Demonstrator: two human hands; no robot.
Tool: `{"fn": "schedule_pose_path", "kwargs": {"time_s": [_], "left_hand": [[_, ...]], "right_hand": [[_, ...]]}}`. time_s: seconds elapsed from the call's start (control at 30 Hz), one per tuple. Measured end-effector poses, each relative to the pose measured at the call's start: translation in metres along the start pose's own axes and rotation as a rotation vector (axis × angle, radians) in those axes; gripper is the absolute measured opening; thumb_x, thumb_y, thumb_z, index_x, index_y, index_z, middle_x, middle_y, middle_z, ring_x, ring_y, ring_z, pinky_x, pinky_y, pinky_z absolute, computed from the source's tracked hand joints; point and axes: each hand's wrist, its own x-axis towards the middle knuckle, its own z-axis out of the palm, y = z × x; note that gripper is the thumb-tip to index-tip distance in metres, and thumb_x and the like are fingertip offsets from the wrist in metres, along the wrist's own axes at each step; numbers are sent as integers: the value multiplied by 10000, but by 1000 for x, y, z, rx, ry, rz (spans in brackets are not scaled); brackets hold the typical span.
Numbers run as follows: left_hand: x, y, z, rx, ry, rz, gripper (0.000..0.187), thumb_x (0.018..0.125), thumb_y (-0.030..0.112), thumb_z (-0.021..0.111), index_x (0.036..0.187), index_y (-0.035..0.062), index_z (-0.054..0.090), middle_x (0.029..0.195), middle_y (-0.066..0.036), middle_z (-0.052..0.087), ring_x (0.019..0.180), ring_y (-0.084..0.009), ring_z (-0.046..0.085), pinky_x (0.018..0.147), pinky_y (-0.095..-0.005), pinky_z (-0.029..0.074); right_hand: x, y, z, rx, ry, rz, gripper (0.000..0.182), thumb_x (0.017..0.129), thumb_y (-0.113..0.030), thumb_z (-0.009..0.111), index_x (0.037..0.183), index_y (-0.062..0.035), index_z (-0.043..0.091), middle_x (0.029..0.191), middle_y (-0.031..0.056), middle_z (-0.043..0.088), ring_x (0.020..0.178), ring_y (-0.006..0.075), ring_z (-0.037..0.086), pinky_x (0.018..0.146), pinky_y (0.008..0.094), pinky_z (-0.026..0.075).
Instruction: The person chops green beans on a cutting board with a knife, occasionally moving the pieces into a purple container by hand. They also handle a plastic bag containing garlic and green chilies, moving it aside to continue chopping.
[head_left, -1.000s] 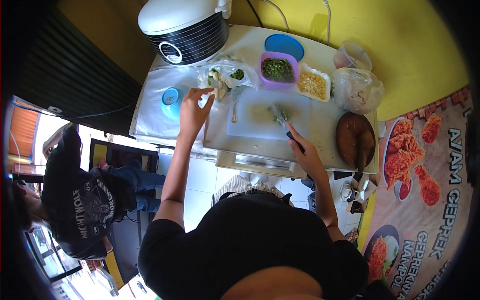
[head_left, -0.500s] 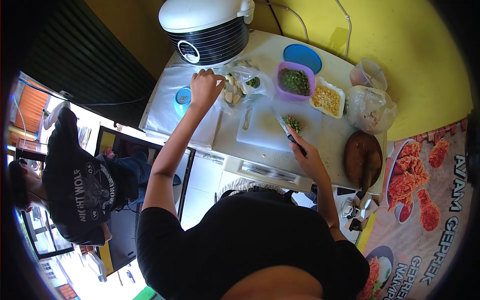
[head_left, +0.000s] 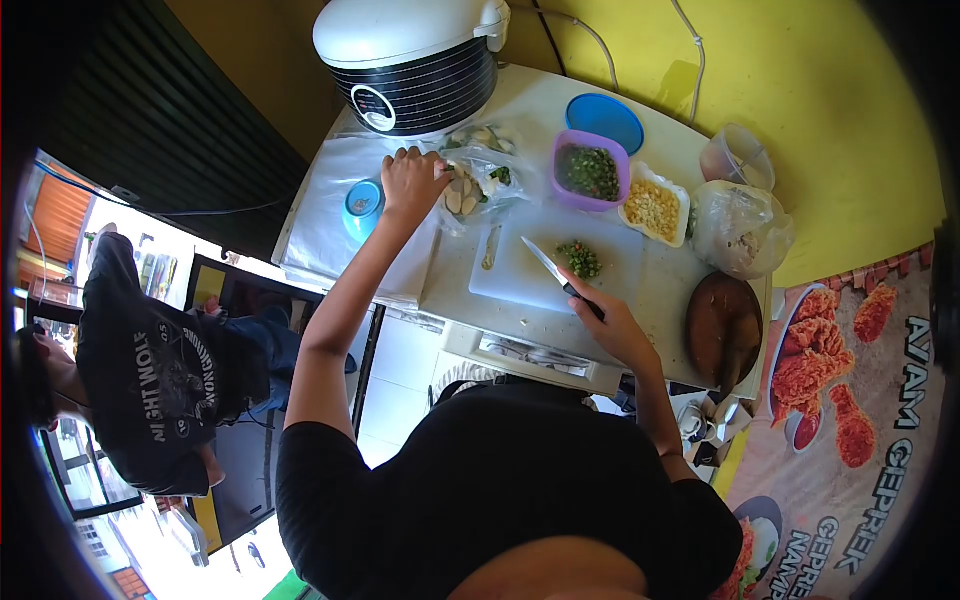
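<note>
My right hand (head_left: 615, 325) grips a knife (head_left: 545, 260) by its black handle, with the blade pointing up and left over the white cutting board (head_left: 510, 270). Close to the blade lies a small pile of chopped green vegetable (head_left: 578, 260) with reddish bits. At the upper left, my left hand (head_left: 412, 187) has its fingers pinched at the edge of a clear plastic bag (head_left: 485, 205). Pale peeled cloves (head_left: 460, 195), which look like garlic, lie in or beside that bag. The fingertips are partly hidden.
A rice cooker (head_left: 410, 75) stands at the back left, near a blue cup (head_left: 363, 200). Behind the board are a purple tub (head_left: 555, 185), a tray of chopped yellow-white pieces (head_left: 655, 205) and a blue lid (head_left: 605, 122). A stone mortar (head_left: 715, 320) sits right. Another person (head_left: 170, 370) is at left.
My right hand has drawn the knife slightly down and left, away from the chopped pile, and the blade lies flatter. My left hand has shifted a little downward at the bag.
</note>
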Motion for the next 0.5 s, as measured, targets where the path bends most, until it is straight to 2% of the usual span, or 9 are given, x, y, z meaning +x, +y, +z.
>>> {"fn": "schedule_pose_path", "kwargs": {"time_s": [0.1, 0.23, 0.3, 0.33, 0.43, 0.5], "left_hand": [[0, 0, -2, 10, -31, -26, 197, 714, 362, 740, 855, 224, 750, 826, -57, 630, 858, -233, 608, 783, -399, 448], [0, -1, 2, -70, 1, -3, 175, 722, 348, 734, 808, 196, 734, 863, -68, 627, 884, -233, 604, 774, -397, 442], [2, 3, 4, -75, 2, -17, 175, 723, 346, 733, 799, 189, 732, 870, -66, 628, 886, -236, 604, 773, -399, 442], [2, 4, 4, -83, 0, -32, 176, 724, 345, 732, 790, 182, 730, 877, -64, 628, 887, -238, 604, 773, -402, 441], [4, 0, 4, -104, -42, -40, 201, 718, 361, 737, 813, 183, 740, 876, -66, 629, 894, -236, 605, 776, -401, 439], [-1, -4, 3, -141, -13, -19, 177, 729, 336, 732, 801, 175, 734, 882, -64, 628, 886, -235, 601, 780, -401, 436]], "right_hand": [[-1, -3, -2, -15, -30, 54, 478, 954, -135, 488, 1413, -241, 406, 787, 109, 516, 677, 127, 416, 717, 261, 432], [-5, 1, 2, 2, 7, 16, 479, 954, -134, 489, 1412, -245, 407, 772, 118, 514, 665, 131, 409, 708, 265, 434], [-7, 5, 3, 14, 17, 16, 481, 955, -132, 501, 1419, -214, 404, 740, 13, 418, 670, 92, 349, 652, 224, 378], [-9, 5, 3, 17, 15, 16, 481, 955, -132, 501, 1419, -214, 404, 740, 13, 418, 670, 92, 349, 652, 224, 378], [-14, 5, 1, -10, 9, 86, 477, 955, -134, 502, 1416, -213, 410, 759, 21, 462, 674, 92, 358, 663, 226, 384], [-16, 10, 4, -22, 69, 27, 468, 952, -155, 502, 1402, -257, 422, 742, 124, 493, 643, 131, 409, 688, 265, 433]]}}
